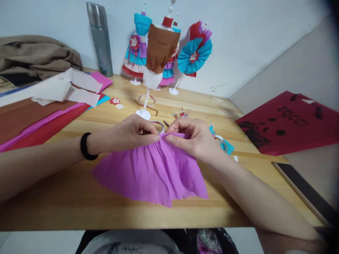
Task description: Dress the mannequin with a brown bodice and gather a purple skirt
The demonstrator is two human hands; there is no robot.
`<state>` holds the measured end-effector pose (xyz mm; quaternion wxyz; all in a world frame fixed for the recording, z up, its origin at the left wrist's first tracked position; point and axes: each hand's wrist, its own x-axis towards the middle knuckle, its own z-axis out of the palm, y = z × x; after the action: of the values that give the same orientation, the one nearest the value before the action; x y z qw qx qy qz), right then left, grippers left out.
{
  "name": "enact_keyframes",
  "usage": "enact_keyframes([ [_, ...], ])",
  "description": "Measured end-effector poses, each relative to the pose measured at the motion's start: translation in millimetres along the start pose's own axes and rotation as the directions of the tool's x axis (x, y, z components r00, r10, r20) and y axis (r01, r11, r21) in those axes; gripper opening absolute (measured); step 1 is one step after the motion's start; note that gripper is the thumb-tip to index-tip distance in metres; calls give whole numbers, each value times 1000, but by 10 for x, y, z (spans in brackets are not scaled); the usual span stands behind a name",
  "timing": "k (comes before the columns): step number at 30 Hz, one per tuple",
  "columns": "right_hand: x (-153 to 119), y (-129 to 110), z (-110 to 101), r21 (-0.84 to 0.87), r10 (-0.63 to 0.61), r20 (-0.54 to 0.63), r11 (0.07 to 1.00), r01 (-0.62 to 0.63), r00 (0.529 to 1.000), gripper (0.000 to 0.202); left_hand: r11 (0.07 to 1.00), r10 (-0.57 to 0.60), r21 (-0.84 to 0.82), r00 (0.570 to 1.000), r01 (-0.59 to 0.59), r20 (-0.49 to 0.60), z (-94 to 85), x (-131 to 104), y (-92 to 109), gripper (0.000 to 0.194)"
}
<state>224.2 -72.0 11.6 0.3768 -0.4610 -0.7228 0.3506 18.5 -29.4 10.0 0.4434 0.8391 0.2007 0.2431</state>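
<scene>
Purple crepe paper (156, 173), gathered into pleats along its top edge, fans out above the wooden table. My left hand (127, 132) pinches that top edge, thumb and fingers pressed together. Close beside it on the right, my right hand (186, 135) pinches the same edge, its thumb in front. A small mannequin (153, 79) wrapped in brown paper with a red neck stands upright behind my hands. A roll of tape (159, 126) lies just behind the purple paper, partly hidden by my fingers.
Dressed mannequins (137, 53) stand by the wall, beside a grey bottle (102, 46). Colored paper sheets (29, 116) lie at left. Right are a red bag (286, 123), a phone (302, 190) and another tape roll (222, 141). Another tape ring (150, 100) and paper flowers (114, 101) lie mid-table.
</scene>
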Motion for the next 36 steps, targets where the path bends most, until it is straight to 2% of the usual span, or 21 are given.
enact_keyframes([
  [7, -16, -10, 27, 46, -22, 48, 999, 19, 999, 8, 999, -7, 43, 1000, 8, -26, 38, -3, 13, 37],
  [10, -16, -15, 34, 49, -28, 48, 998, 26, 998, 7, 998, -45, 36, 999, 45, -17, 39, -12, 31, 36],
  [15, -12, -5, 29, 69, -43, 44, 997, 40, 998, 7, 999, -45, -10, 999, 45, -4, 39, -27, 47, 35],
  [21, -8, -3, 37, 100, -16, 15, 995, 14, 1000, 12, 999, -36, -17, 999, 36, 5, 41, -49, 39, 33],
  [29, 16, -6, 37, 217, 62, 50, 974, -71, 997, 28, 995, -70, 76, 997, 68, 24, 24, -31, 82, 31],
  [33, 20, 20, 29, 265, 72, 72, 960, -89, 995, 30, 994, -44, 98, 998, 41, 33, 16, -36, 65, 31],
  [36, 33, 43, 26, 291, 112, 84, 948, -132, 990, 34, 989, 19, 146, 999, -23, 29, 18, -44, 39, 33],
])
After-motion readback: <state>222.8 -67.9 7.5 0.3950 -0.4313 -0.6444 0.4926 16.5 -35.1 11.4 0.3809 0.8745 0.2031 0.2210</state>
